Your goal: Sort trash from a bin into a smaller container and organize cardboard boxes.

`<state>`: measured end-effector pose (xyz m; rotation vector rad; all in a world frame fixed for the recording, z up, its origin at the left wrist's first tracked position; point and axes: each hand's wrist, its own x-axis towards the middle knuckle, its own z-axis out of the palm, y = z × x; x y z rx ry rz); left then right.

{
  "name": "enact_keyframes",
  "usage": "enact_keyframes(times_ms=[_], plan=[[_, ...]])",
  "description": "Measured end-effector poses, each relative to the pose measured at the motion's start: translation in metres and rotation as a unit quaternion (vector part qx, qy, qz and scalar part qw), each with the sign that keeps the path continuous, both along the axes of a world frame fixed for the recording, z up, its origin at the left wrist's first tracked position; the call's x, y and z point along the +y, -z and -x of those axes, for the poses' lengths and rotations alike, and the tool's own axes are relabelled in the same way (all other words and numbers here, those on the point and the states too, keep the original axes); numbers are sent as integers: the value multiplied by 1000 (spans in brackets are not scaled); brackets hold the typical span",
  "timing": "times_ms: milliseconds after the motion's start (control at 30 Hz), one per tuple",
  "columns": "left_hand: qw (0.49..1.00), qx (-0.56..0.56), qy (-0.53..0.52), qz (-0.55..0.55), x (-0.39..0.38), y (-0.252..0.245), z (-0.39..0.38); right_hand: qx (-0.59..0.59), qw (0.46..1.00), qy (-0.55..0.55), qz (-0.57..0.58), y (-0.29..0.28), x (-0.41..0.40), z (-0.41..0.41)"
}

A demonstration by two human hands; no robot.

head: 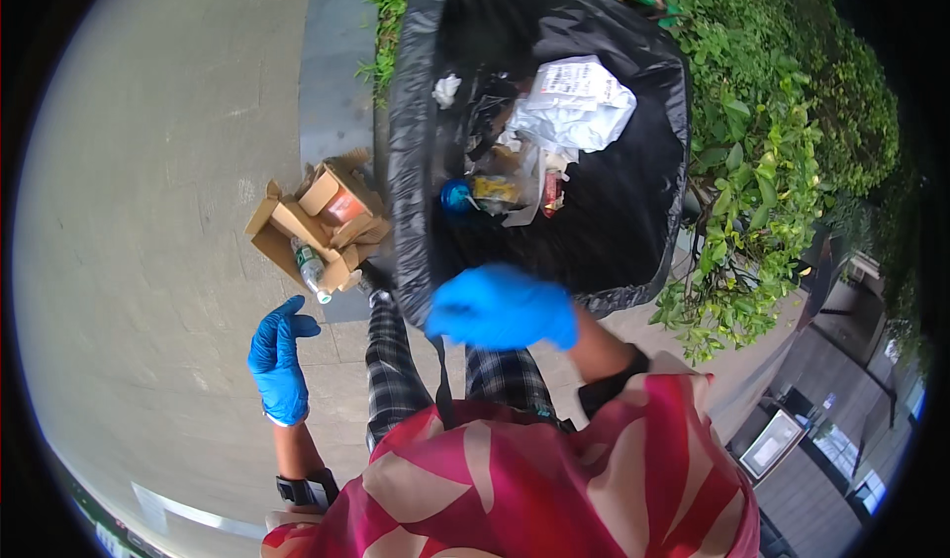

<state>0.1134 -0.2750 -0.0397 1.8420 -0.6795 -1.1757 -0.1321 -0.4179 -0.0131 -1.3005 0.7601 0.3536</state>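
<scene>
My left hand [279, 365], in a blue disposable glove, hangs with nothing in it, thumb and fingers apart. Just beyond it on the pavement are torn cardboard boxes [326, 205]; a clear plastic bottle [309, 267] with a green label lies in one, neck outward. My gloved right hand [508, 309] is blurred over the near rim of a bin lined with a black plastic bag [623, 224]. Its fingers point left, and whether they hold anything is unclear. Inside the bag are a pale plastic mailer [571, 105] with a printed label, a blue round item [456, 196], a yellow wrapper [496, 189] and a red packet [551, 193].
Leafy shrubs [764, 150] press against the bin's right side. Paved ground [163, 187] stretches left, with a dark grey strip [338, 61] beside the bin. A crumpled white tissue [447, 91] sits in the bag. My legs in plaid trousers [393, 365] stand close to the near rim.
</scene>
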Motion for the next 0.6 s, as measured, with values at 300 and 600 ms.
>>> enact_keyframes(times_ms=[300,600], plan=[[995,-46,83,13,-84,-26,97,363,860,356,40,249,-88,239],[986,-160,49,-15,-86,20,108,4,721,667,-191,436,-17,206]])
